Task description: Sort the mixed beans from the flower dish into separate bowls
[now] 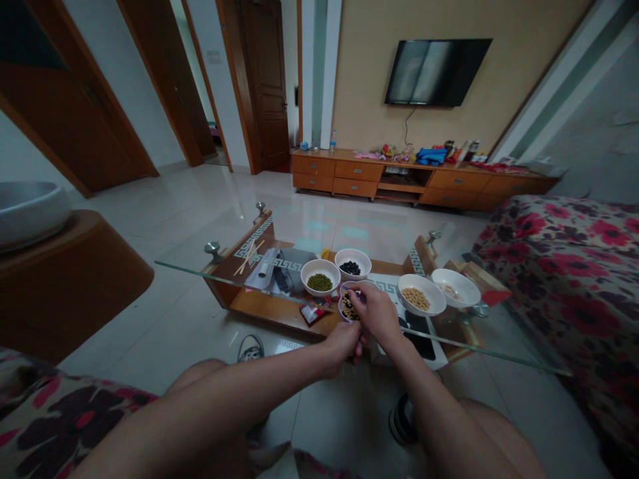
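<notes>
A small bowl with a purplish rim (341, 313), holding mixed dark and pale beans (348, 307), is at the near edge of the glass table. My left hand (343, 347) is closed at the near side of this bowl, its fingers curled around the edge. Over the beans is my right hand (374, 311), fingers pinched together and partly covering the bowl; whatever they hold is hidden. Close by stand white bowls of green beans (320, 283), black beans (350, 268) and yellowish beans (416, 299). A further white bowl (456, 287) contains a few pale bits.
The glass table top (224, 276) has a lower wooden shelf with a red packet (312, 313), chopsticks (248, 258) and papers. A white box (439, 354) lies under its near edge. A flowered sofa (574, 266) is at right; a TV cabinet (359, 171) stands behind.
</notes>
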`<action>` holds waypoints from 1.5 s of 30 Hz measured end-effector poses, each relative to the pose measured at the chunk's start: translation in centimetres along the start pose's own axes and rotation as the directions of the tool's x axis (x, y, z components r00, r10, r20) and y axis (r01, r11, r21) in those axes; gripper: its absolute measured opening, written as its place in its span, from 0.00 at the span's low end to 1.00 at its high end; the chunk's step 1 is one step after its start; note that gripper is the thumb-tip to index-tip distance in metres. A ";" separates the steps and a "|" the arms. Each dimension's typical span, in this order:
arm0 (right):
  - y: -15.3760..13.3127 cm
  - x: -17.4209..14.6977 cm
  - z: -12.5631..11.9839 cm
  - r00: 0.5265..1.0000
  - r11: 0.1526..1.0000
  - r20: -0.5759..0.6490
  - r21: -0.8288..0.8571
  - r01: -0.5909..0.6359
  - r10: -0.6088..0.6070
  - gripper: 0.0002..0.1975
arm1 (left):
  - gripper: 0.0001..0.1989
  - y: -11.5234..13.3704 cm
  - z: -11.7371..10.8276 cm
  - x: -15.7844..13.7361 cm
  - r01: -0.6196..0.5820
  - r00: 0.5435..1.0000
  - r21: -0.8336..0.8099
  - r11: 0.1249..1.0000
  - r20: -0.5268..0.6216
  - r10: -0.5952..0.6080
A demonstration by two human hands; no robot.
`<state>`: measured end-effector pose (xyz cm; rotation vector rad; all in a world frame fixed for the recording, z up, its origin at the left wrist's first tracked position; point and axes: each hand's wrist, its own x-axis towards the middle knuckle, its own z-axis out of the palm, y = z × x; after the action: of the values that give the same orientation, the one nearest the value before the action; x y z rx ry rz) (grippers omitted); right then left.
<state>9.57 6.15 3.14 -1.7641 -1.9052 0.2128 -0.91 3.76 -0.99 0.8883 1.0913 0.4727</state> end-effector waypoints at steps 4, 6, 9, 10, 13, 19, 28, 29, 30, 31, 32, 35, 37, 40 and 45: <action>0.2 0.0 -0.3 1.000 1.000 -0.002 -0.023 -0.010 0.010 0.13 | 0.17 0.2 -0.1 -0.2 -0.001 1.000 0.000 1.000 -0.001 0.001; 0.5 -0.1 -0.6 1.000 0.999 -0.006 -0.040 -0.020 0.020 0.13 | 0.16 0.2 -0.2 -0.2 0.000 1.000 0.000 1.000 -0.006 0.000; 1.0 -0.1 -1.2 0.999 0.997 -0.007 -0.071 -0.038 0.038 0.14 | 0.16 0.0 -0.2 0.0 0.004 1.000 -0.001 1.000 -0.013 -0.004; 1.2 -0.2 -1.3 0.999 0.996 -0.005 -0.083 -0.043 0.043 0.14 | 0.16 0.0 -0.3 0.1 0.005 1.000 -0.001 1.000 -0.014 -0.005; 2.0 -0.3 -1.8 0.999 0.992 0.008 -0.115 -0.053 0.054 0.14 | 0.15 -0.1 -0.3 0.2 0.006 1.000 -0.002 1.000 -0.013 -0.006; 3.2 -0.6 -2.0 0.996 0.982 0.049 -0.177 -0.061 0.071 0.14 | 0.15 0.2 -0.2 -0.1 0.012 1.000 0.000 1.000 -0.016 -0.012; 3.8 -0.9 -2.7 0.982 0.972 0.182 -0.234 -0.009 0.053 0.15 | 0.16 0.1 -0.2 -0.1 0.018 1.000 -0.005 1.000 -0.016 -0.019; 3.7 -1.0 -2.8 0.979 0.971 0.197 -0.239 0.001 0.048 0.14 | 0.15 0.1 -0.2 -0.1 0.018 1.000 -0.005 1.000 -0.016 -0.018; 3.7 -1.0 -2.9 0.977 0.970 0.209 -0.244 0.008 0.045 0.14 | 0.16 0.2 -0.2 -0.1 0.018 1.000 -0.005 1.000 -0.015 -0.018; 3.7 -1.1 -3.0 0.975 0.968 0.220 -0.249 0.014 0.042 0.14 | 0.16 0.2 -0.2 -0.1 0.019 1.000 -0.005 1.000 -0.015 -0.019; 3.7 -1.1 -3.0 0.973 0.968 0.229 -0.252 0.019 0.040 0.14 | 0.16 0.2 -0.2 -0.2 0.019 1.000 -0.004 1.000 -0.015 -0.020; 3.6 -1.2 -2.9 0.968 0.966 0.246 -0.257 0.024 0.041 0.14 | 0.16 0.3 -0.2 -0.3 0.021 1.000 -0.002 1.000 -0.014 -0.021; 3.6 -1.2 -2.7 0.967 0.965 0.250 -0.259 0.024 0.043 0.14 | 0.17 0.3 -0.2 -0.3 0.019 1.000 0.000 1.000 -0.013 -0.019; 3.5 -1.2 -2.5 0.966 0.965 0.254 -0.262 0.027 0.042 0.14 | 0.17 0.2 -0.2 -0.2 0.012 1.000 -0.001 1.000 -0.012 -0.012; 3.2 -1.1 -2.3 0.962 0.961 0.269 -0.276 0.030 0.047 0.14 | 0.17 0.0 -0.2 0.0 0.004 1.000 -0.003 1.000 -0.011 -0.005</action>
<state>13.52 4.94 3.33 -2.0138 -2.2135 0.2097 -1.10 3.87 -1.07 0.8810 1.1019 0.4759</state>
